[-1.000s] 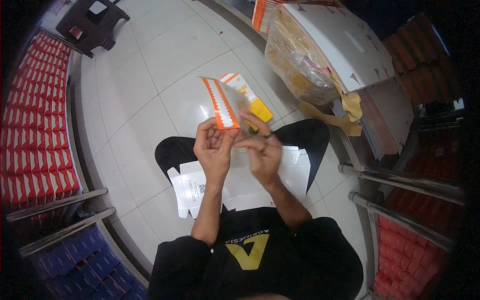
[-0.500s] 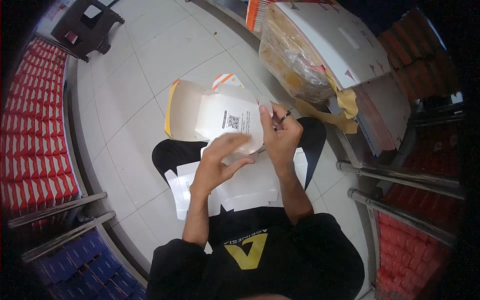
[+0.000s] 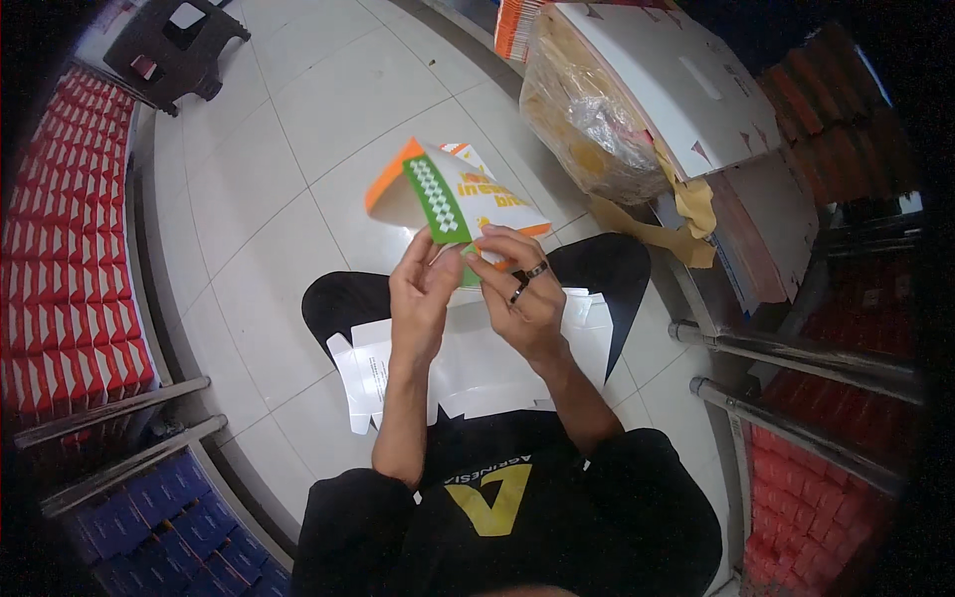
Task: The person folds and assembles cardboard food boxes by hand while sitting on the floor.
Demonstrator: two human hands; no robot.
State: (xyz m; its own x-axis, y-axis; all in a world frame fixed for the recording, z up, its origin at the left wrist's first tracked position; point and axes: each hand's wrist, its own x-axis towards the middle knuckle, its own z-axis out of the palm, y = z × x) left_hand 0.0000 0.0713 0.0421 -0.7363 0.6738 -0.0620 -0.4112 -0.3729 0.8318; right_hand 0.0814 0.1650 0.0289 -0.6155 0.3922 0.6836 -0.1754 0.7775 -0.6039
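Observation:
A part-folded cardboard box [image 3: 485, 202], white outside with orange and green bands, is held up over my lap. My left hand [image 3: 426, 286] grips its near green edge from the left, thumb bent inward. On the other side my right hand [image 3: 522, 296], with two dark rings, pinches the near end of the same green panel. The fingertips of both hands almost meet there. Flat white carton blanks [image 3: 492, 363] lie across my lap under my hands, one with fold-out flaps on the left. Just beyond the held box, part of another orange-and-white box [image 3: 464, 152] shows.
Shelves of red boxes [image 3: 75, 249] and blue boxes [image 3: 169, 522] line the left. At right stand a metal rack [image 3: 796, 358], stacked cardboard sheets [image 3: 686, 85] and a plastic-wrapped bundle [image 3: 587, 129]. A dark stool [image 3: 174, 50] is at the far left on the tiled floor.
The box has been turned from its plain white inside to its printed outside. My left hand has moved up and closed on its edge; my right hand has shifted lower and left.

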